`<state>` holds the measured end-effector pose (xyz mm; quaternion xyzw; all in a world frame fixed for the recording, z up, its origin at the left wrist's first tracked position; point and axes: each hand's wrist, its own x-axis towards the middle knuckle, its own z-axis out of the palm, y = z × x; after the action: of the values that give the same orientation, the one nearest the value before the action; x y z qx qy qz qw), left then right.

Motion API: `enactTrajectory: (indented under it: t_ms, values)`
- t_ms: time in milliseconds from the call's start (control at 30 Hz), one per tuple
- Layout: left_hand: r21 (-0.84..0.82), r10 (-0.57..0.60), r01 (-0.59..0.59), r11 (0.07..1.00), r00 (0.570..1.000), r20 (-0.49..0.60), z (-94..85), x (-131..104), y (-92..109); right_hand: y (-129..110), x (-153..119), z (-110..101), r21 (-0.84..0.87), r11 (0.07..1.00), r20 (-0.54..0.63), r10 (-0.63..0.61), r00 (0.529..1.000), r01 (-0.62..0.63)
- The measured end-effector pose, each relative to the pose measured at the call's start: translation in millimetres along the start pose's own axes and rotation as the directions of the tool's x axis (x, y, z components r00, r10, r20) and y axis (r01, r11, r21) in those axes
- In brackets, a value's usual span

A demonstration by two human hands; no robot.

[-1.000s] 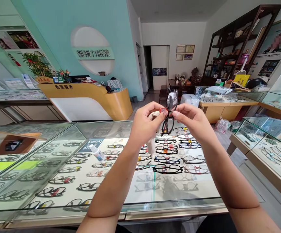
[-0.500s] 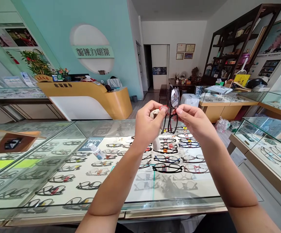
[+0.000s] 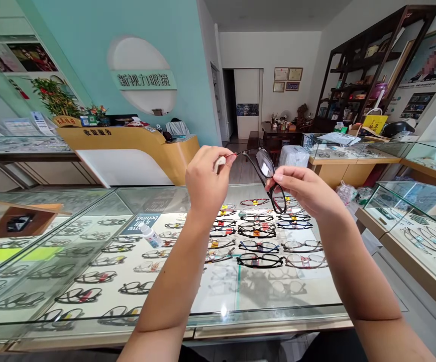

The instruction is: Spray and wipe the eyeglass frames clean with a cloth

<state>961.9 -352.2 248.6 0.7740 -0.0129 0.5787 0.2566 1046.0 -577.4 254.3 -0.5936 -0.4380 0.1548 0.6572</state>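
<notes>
Mint-green wall (image 3: pixel 90 30), smooth and matte, backs a curved wooden counter (image 3: pixel 127 143) in an eyewear shop, with a dark wooden shelf (image 3: pixel 368 65) at the right. Above the far edge of a glass case (image 3: pixel 286 304), two bare hands hold a pair of eyeglasses (image 3: pixel 265 163) — black, glossy and slim-rimmed, with rounded clear lenses. The right hand (image 3: pixel 308 188) pinches the frame near its middle between thumb and fingers. The left hand (image 3: pixel 207 178) closes thumb against fingers at the end of one thin arm, a soft white cloth (image 3: pixel 219 163) bunched in its grasp; whether the cloth touches that arm cannot be told. The front of the frame stands on a steep slant, its long axis running from upper left to lower right, while the arm in the left hand's grasp points left. Below, rows of folded display glasses (image 3: pixel 259 260) show through the clear flat top. Toward the case's left side are a small white plastic bottle (image 3: pixel 150 237) — round-capped, beside a dark blue printed card (image 3: pixel 137 225) — and a brown wooden tray (image 3: pixel 3 221).
</notes>
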Motion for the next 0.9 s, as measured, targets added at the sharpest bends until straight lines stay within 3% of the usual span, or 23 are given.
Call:
enactTrajectory:
  t_ms: [133, 300, 367, 500, 567, 600, 667, 767, 900]
  values:
    - [-0.043, -0.047, 0.049, 0.998, 0.998, 0.038, -2.2, 2, 0, -3, -1, -1, 0.044, 0.999, 0.001, 0.026, 1.000, -0.026]
    - [-0.185, -0.205, 0.225, 0.957, 0.971, 0.123, -4.8, 3, -1, -6, -6, -8, 0.144, 0.987, -0.025, 0.076, 0.997, -0.071]
    - [-0.226, -0.214, 0.229, 0.947, 0.973, 0.089, -6.5, 3, -1, -7, -8, -11, 0.139, 0.988, -0.033, 0.071, 0.997, -0.066]
    - [-0.205, -0.108, 0.099, 0.974, 0.994, -0.034, -9.8, -1, 8, -10, -9, -13, 0.115, 0.993, -0.033, 0.042, 0.999, -0.038]
    - [-0.180, -0.009, 0.020, 0.983, 0.998, 0.065, -9.7, -4, 16, -11, -9, -12, 0.106, 0.994, -0.035, 0.028, 0.999, -0.024]
    - [-0.186, 0.063, -0.033, 0.982, 0.985, 0.162, -8.8, -6, 20, -11, -9, -11, 0.106, 0.994, -0.036, 0.021, 0.999, -0.017]
    - [-0.225, 0.227, -0.152, 0.962, 0.905, 0.361, -4.6, -10, 25, -11, -9, -10, 0.123, 0.992, -0.035, 0.010, 0.999, -0.005]
    - [-0.234, 0.367, -0.286, 0.929, 0.792, 0.488, 6.8, -17, 28, -11, -9, -8, 0.168, 0.986, -0.033, -0.001, 0.999, 0.006]
    - [-0.187, 0.364, -0.313, 0.931, 0.791, 0.492, 21.0, -22, 24, -10, -8, -8, 0.179, 0.983, -0.054, -0.026, 0.998, 0.035]
